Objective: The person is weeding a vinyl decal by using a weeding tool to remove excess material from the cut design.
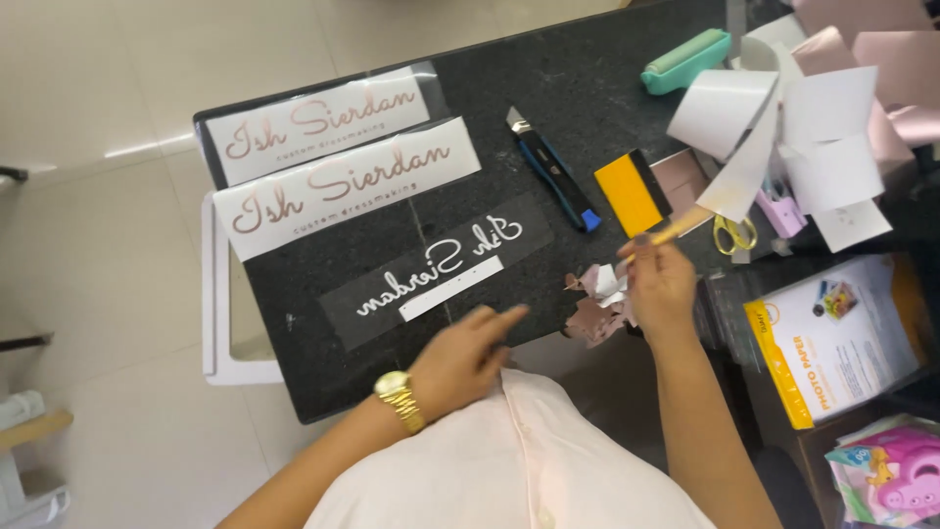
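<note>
Here, we are looking down at our hands over a dark speckled stone worktop [587, 88].
Left hand: our left hand [460, 358], gold watch on the wrist, is resting on the worktop with the forefinger stretched out, holding nothing, just beside the dark strip with white script lettering [436, 269].
Right hand: our right hand [661, 284] is pinching a thin stick-like tool [676, 232], fingers closed narrow around it, above the heap of pale pink foil scraps [597, 304].
Strip: it is lying flat mid-table, below the two white strips with rose-gold lettering [343, 162].
Risk: we are judging that a sleeve or wrist dragging across could be lifting the fine white letters; the tool tip could be scratching them.
Edges: the scraps are sitting near the front edge and could be slipping off.
Room: the blue utility knife [553, 171] and yellow squeegee [632, 193] are lying near our right hand; bare stone is lying between strip and knife.
</note>
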